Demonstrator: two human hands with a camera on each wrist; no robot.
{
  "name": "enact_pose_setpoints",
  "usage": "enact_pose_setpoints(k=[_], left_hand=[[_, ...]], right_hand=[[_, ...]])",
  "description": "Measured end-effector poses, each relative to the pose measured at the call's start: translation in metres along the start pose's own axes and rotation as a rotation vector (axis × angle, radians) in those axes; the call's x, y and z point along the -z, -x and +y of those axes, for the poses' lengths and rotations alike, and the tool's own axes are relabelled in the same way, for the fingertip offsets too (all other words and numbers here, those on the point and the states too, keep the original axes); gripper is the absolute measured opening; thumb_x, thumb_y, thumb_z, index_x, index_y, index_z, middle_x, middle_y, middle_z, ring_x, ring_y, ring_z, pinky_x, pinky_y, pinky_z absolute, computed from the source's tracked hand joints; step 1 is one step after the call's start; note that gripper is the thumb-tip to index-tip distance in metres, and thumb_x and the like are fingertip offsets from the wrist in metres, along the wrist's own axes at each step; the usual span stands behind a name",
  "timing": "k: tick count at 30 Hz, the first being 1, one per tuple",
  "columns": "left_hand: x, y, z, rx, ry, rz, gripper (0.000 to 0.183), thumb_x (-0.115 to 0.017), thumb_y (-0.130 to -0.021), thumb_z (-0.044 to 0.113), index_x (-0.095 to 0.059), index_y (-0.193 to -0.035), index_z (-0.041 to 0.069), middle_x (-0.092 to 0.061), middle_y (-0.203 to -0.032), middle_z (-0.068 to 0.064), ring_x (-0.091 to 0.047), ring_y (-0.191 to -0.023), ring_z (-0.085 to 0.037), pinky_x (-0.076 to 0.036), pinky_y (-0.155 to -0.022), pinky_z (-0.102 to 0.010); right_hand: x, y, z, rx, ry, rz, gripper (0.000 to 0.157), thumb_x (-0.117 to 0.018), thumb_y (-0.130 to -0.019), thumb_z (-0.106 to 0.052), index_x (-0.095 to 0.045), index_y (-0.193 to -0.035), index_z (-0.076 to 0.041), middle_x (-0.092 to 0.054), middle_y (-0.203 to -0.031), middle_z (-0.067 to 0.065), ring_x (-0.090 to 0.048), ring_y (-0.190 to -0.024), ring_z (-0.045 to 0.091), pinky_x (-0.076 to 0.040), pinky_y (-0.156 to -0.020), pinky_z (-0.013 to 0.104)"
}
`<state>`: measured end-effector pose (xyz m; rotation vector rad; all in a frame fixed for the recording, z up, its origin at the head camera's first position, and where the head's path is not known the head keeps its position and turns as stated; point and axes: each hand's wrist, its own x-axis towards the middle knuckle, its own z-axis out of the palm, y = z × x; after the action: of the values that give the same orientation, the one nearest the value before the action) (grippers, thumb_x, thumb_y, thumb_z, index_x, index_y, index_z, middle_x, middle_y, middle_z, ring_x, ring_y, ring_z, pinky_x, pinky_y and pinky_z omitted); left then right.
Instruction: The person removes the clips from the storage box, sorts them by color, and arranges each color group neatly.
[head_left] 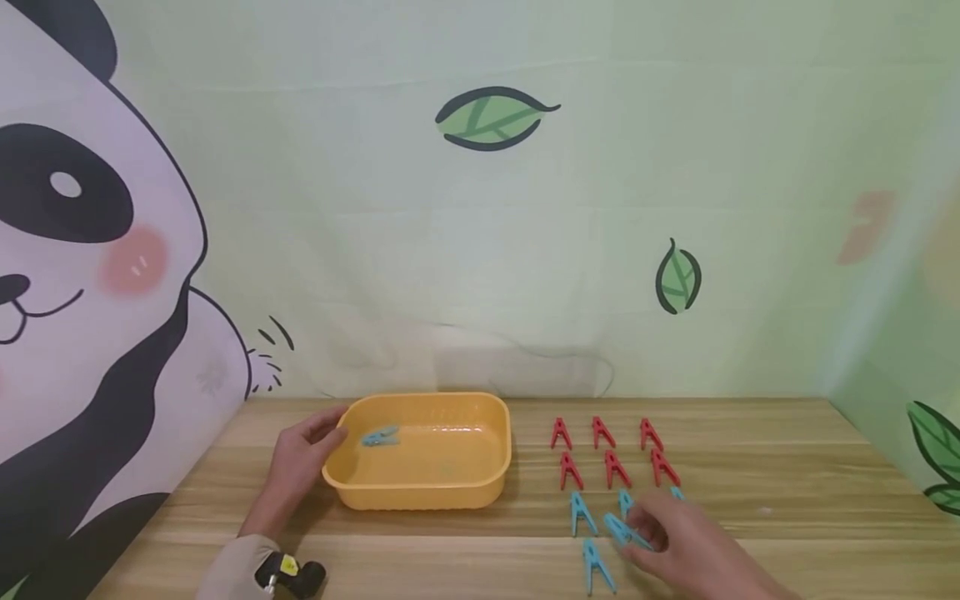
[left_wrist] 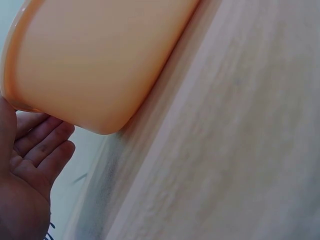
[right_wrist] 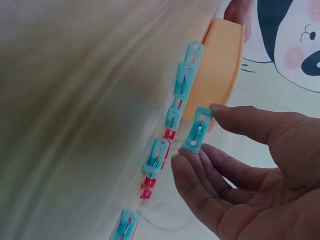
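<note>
With its thumb over the rim, my left hand (head_left: 295, 460) holds the left end of a yellow plastic basket (head_left: 420, 497). In the left wrist view its other fingers (left_wrist: 47, 142) lie against the outside of the end wall. One blue clothespin (head_left: 380, 437) lies inside the basket at the left. My right hand (head_left: 686, 537) pinches another blue clothespin (right_wrist: 198, 131) between thumb and fingertips, raised over the table. Close around that hand lie several blue clothespins, among them one at the front (head_left: 596, 567) and one behind it (head_left: 582, 514). The right hand partly covers others.
Several red clothespins (head_left: 611, 469) lie in two rows of three behind the blue ones. The wooden table (head_left: 787, 500) ends at a green cloth backdrop (head_left: 360, 250) printed with a panda and leaves. A black wrist device (head_left: 296, 575) sits at my left sleeve.
</note>
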<state>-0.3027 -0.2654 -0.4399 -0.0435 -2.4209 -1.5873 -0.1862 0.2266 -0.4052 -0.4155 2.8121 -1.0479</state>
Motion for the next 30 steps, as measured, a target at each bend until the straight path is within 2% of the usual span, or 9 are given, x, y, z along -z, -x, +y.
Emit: enact_pose_setpoints(k=[6, 11, 15, 24, 30], left_hand=[[0.000, -0.001, 0.000, 0.000, -0.007, -0.005, 0.042, -0.064, -0.107, 0.014, -0.061, -0.145, -0.004, -0.064, -0.143, -0.023, -0.061, -0.133, -0.034, -0.048, -0.093, -0.010], [0.000, -0.001, 0.000, 0.002, -0.014, -0.004, 0.042, -0.064, -0.107, 0.014, -0.061, -0.145, -0.004, -0.064, -0.143, -0.023, -0.061, -0.133, -0.034, -0.049, -0.093, -0.011], [0.001, 0.000, 0.001, 0.008, -0.007, -0.004, 0.042, -0.064, -0.108, 0.015, -0.061, -0.146, -0.003, -0.063, -0.144, -0.022, -0.061, -0.133, -0.034, -0.049, -0.093, -0.011], [0.002, 0.000, 0.001, 0.017, -0.021, -0.007, 0.043, -0.064, -0.108, 0.017, -0.061, -0.146, -0.002, -0.063, -0.145, -0.021, -0.061, -0.133, -0.034, -0.049, -0.095, -0.013], [0.001, 0.000, 0.001, 0.020, -0.032, -0.014, 0.043, -0.063, -0.108, 0.017, -0.060, -0.147, -0.002, -0.062, -0.146, -0.021, -0.060, -0.135, -0.035, -0.051, -0.099, -0.018]], right_hand=[[0.001, 0.005, 0.007, -0.066, 0.055, -0.027, 0.024, -0.087, -0.089, -0.014, -0.071, -0.105, -0.006, -0.065, -0.088, -0.005, -0.057, -0.077, 0.015, -0.056, -0.069, 0.030], [-0.002, 0.007, 0.007, -0.201, 0.123, -0.042, 0.023, -0.088, -0.088, -0.015, -0.070, -0.100, -0.008, -0.060, -0.084, -0.001, -0.054, -0.077, 0.017, -0.054, -0.071, 0.036], [-0.004, 0.006, 0.008, -0.255, 0.151, -0.065, 0.023, -0.088, -0.089, -0.017, -0.070, -0.099, -0.008, -0.058, -0.082, 0.000, -0.052, -0.076, 0.018, -0.051, -0.070, 0.036], [-0.008, 0.002, 0.012, -0.243, 0.125, -0.069, 0.032, -0.090, -0.086, -0.022, -0.068, -0.104, -0.006, -0.057, -0.081, 0.001, -0.053, -0.074, 0.019, -0.051, -0.068, 0.036], [-0.009, 0.000, 0.009, -0.250, 0.099, -0.073, 0.037, -0.090, -0.086, -0.023, -0.068, -0.109, -0.004, -0.056, -0.080, 0.002, -0.053, -0.074, 0.019, -0.050, -0.069, 0.036]])
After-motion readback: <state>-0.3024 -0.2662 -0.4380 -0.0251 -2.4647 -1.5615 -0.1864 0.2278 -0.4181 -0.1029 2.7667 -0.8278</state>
